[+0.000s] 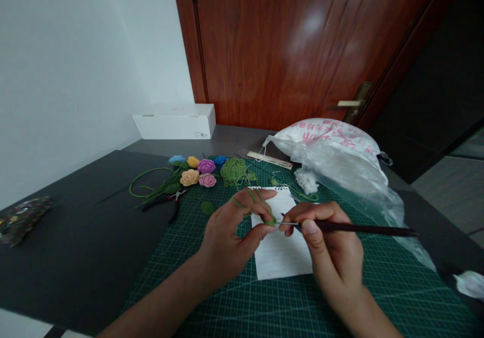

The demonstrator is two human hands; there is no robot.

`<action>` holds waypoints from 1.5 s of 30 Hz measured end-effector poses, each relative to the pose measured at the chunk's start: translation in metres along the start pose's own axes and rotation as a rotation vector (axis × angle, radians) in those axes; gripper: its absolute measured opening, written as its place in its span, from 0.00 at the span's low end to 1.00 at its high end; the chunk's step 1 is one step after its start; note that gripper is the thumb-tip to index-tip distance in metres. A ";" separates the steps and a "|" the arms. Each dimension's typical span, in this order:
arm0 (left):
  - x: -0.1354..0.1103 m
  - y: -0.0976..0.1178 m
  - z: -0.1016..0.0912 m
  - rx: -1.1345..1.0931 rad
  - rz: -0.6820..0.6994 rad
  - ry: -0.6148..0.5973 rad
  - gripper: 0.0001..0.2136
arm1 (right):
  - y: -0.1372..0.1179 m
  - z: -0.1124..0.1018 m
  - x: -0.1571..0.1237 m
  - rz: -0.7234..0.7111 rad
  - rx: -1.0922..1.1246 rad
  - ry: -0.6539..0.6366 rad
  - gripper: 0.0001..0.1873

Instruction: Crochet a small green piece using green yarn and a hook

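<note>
On the worktop (75, 186), paper (282, 257) is laid on a cutting mat (215, 305); farther off, flowers (206, 166) are set left of a yarn ball (233, 171), and a bag (328, 141) is placed far right

The person's two arms come up from the bottom, both bare. The left arm (162, 293) slants up to the right. The left hand (226, 227) pinches, with its thumb (257, 234) low and a bent finger (265, 213) coming down to meet it. Another finger (269, 193) sticks out above, to the right. The right arm (372, 310) slants up to the left. The right hand (336, 244) is closed in a grip, its fingers curled and its thumb (313, 231) pointing up. The two hands are near each other, with a small gap between their tips.
</note>
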State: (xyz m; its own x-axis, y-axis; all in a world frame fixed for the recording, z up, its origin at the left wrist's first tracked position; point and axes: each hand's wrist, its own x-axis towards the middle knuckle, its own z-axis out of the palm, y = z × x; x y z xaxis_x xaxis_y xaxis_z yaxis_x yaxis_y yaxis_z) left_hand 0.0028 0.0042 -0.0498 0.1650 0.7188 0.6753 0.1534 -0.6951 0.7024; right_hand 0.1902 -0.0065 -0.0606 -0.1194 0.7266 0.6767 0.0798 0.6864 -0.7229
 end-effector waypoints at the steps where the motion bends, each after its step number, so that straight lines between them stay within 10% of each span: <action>1: 0.000 0.000 0.000 0.001 0.003 0.002 0.22 | 0.000 0.001 0.000 -0.007 -0.008 0.006 0.07; 21: -0.001 -0.001 0.001 0.167 0.064 -0.035 0.26 | -0.001 0.000 0.006 -0.310 -0.273 -0.113 0.09; 34: 0.007 0.005 0.006 -0.336 -0.159 0.108 0.18 | 0.004 0.007 0.002 -0.310 -0.079 0.009 0.15; 45: 0.009 0.009 0.007 -0.428 -0.219 0.106 0.21 | -0.008 0.002 0.008 -0.530 -0.420 -0.011 0.12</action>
State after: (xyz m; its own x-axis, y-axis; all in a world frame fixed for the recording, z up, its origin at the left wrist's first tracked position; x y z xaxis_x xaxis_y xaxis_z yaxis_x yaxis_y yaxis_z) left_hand 0.0126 0.0043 -0.0393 0.0704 0.8604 0.5047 -0.2441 -0.4757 0.8451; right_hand 0.1863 -0.0058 -0.0497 -0.2585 0.2898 0.9215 0.3857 0.9056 -0.1766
